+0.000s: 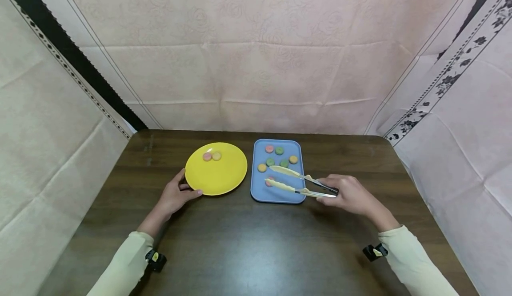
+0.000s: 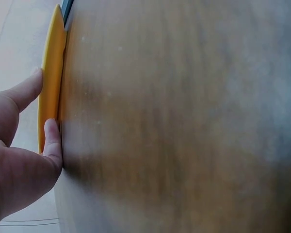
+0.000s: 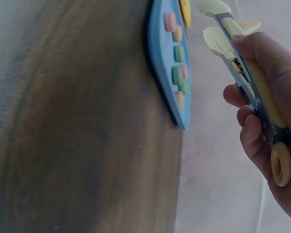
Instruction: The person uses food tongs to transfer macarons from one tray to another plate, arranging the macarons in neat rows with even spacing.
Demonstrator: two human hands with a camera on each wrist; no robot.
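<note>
The left hand (image 1: 174, 198) is spread wide at the near left edge of the yellow plate (image 1: 216, 180), its thumb and a finger touching the rim at separate spots. The right hand (image 1: 346, 194) holds the tongs (image 1: 306, 192) at their joined end, fingers and thumb around the handles. The tongs' two cream tips stand apart above the blue tray (image 1: 272, 196), pointing left, with nothing between them that can be made out; the nearer tip partly covers a pink disc (image 1: 270, 182) from the head view.

The plate lies flat to the left of the tray, near it but not touching. Toward its far side sit a pink disc (image 1: 206, 156) and a pale yellow disc (image 1: 216, 156), side by side. The tray carries seven discs: besides the pink one by the tongs, another pink disc (image 1: 269, 149) near the far edge, three green discs (image 1: 270, 162) and two yellow discs (image 1: 293, 159), one toward each side.

Each wrist wears a small black device (image 1: 156, 260) beside a pale sleeve (image 1: 128, 258). Everything rests on a dark wooden surface (image 1: 224, 251). Beyond it hangs a pale cloth (image 1: 248, 74), with patterned borders on the side cloths (image 1: 452, 74).
</note>
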